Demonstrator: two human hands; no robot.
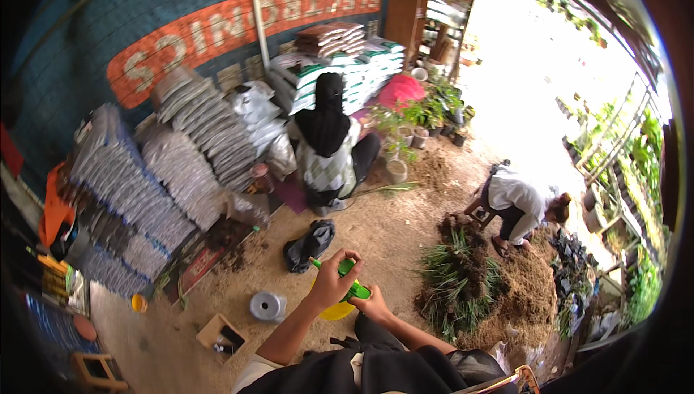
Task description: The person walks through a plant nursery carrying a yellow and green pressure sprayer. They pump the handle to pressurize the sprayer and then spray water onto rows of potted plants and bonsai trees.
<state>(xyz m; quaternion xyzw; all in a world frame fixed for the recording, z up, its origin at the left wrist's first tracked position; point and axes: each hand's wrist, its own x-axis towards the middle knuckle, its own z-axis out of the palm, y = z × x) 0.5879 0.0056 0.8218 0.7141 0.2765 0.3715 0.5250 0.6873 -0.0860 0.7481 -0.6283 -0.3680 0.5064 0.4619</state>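
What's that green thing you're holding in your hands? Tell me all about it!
It is a bright green plastic sprayer top, glossy, with a thin nozzle poking out to the left. The left hand wraps over it from above, and the right hand steadies it from the side. It sits on a round yellow bottle, mostly hidden below the hands, held above the sandy ground.

A bright green spray-bottle top (350, 279) sits over a yellow bottle body (337, 311). The wall (87, 25) is dark teal with an orange banner (217, 25) lettered in white. Stacked sacks (184, 170) are silvery grey; the bags behind (361, 69) are white and green. A seated person wears a black headscarf (327, 116) and a green-and-white checked top (327, 170). A crumpled bag (311, 243) is black.
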